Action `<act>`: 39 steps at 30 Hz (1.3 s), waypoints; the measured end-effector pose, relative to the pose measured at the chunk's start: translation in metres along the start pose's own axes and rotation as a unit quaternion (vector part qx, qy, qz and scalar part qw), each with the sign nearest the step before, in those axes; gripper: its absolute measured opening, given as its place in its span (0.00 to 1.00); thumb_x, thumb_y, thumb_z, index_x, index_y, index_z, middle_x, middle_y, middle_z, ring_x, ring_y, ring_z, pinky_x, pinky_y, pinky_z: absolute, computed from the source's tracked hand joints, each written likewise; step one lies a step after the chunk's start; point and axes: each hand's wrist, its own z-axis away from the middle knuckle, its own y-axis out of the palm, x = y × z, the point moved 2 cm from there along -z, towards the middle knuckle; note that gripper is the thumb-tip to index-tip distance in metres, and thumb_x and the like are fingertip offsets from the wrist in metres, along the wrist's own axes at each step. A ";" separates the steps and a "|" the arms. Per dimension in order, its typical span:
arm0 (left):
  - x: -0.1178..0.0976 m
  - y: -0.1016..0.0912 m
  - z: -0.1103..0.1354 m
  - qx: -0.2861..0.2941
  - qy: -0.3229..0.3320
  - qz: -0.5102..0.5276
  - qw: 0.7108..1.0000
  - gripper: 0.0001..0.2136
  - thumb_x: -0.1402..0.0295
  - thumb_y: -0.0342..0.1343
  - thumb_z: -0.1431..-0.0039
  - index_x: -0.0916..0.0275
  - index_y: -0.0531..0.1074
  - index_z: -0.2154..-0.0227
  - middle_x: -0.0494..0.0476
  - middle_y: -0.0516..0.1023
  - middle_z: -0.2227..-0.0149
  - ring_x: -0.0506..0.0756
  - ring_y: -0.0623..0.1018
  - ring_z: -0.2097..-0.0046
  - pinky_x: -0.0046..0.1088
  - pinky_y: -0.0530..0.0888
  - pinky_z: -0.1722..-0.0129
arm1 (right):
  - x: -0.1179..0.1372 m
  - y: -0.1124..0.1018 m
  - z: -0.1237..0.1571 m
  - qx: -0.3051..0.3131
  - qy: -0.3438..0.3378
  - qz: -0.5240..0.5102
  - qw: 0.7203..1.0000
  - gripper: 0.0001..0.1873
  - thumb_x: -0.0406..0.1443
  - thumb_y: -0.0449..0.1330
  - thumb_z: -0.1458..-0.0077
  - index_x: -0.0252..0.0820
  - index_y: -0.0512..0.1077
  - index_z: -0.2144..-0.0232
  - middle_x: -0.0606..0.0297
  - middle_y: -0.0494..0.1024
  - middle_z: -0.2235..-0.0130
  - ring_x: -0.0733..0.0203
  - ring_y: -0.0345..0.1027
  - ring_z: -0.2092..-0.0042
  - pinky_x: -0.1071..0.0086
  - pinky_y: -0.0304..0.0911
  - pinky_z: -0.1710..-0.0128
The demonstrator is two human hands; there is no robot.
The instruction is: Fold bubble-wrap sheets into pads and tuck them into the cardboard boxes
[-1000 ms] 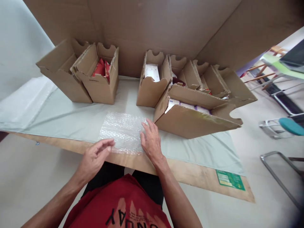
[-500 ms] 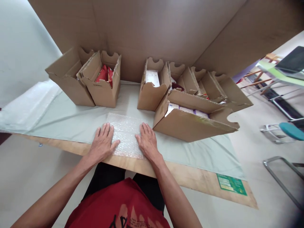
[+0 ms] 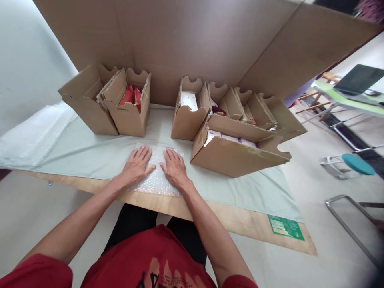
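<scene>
Left hand [image 3: 136, 167] and right hand [image 3: 175, 170] flat on bubble wrap [image 3: 156, 182], cardboard boxes [image 3: 237, 150] behind

The bubble wrap [image 3: 156, 178] is clear, with tiny round bumps all over it. The cloth [image 3: 75, 152] is a pale grey-green. My bench [image 3: 240, 220] is light brown wood, and the sticker [image 3: 286, 227] on it is green with white marks. The boxes [image 3: 127, 118] are plain brown cardboard, and so is the big wall [image 3: 195, 36]. I see red packets [image 3: 131, 96], a white pack [image 3: 189, 100], and white and purple packs [image 3: 231, 138]. My shirt [image 3: 150, 268] is red with black letters and pale streaks. My trousers [image 3: 135, 224] are black. The stool seat [image 3: 357, 164] is blue-green.
</scene>
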 end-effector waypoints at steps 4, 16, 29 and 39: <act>0.019 -0.001 0.020 -0.016 -0.052 -0.041 0.998 0.33 0.53 0.42 0.31 0.74 0.57 0.32 0.76 0.55 0.28 0.70 0.55 0.27 0.54 0.51 0.30 | -0.007 -0.002 0.008 -0.004 0.021 -0.006 1.000 0.30 0.41 0.52 0.30 0.34 0.60 0.32 0.49 0.57 0.28 0.49 0.46 0.26 0.52 0.43 0.29; -0.027 -0.003 0.043 0.009 0.046 -0.009 0.999 0.28 0.57 0.44 0.30 0.68 0.61 0.32 0.71 0.56 0.28 0.67 0.55 0.26 0.51 0.51 0.29 | 0.016 -0.013 0.069 0.005 -0.047 -0.004 0.999 0.25 0.38 0.55 0.33 0.39 0.68 0.36 0.52 0.64 0.31 0.47 0.53 0.29 0.52 0.50 0.32; 0.008 -0.032 0.104 -0.067 0.021 0.044 0.997 0.27 0.54 0.47 0.33 0.66 0.67 0.38 0.72 0.65 0.32 0.70 0.59 0.29 0.54 0.61 0.32 | -0.036 -0.039 0.157 -0.085 -0.052 -0.003 0.995 0.21 0.29 0.53 0.36 0.40 0.73 0.42 0.52 0.74 0.38 0.47 0.64 0.35 0.53 0.63 0.42; -0.012 -0.027 0.098 0.003 0.080 0.074 0.994 0.28 0.57 0.55 0.37 0.63 0.66 0.37 0.68 0.69 0.34 0.69 0.65 0.31 0.57 0.57 0.32 | -0.015 -0.018 0.123 -0.092 -0.077 -0.142 0.983 0.12 0.30 0.55 0.33 0.42 0.79 0.58 0.54 0.82 0.47 0.49 0.73 0.44 0.53 0.64 0.46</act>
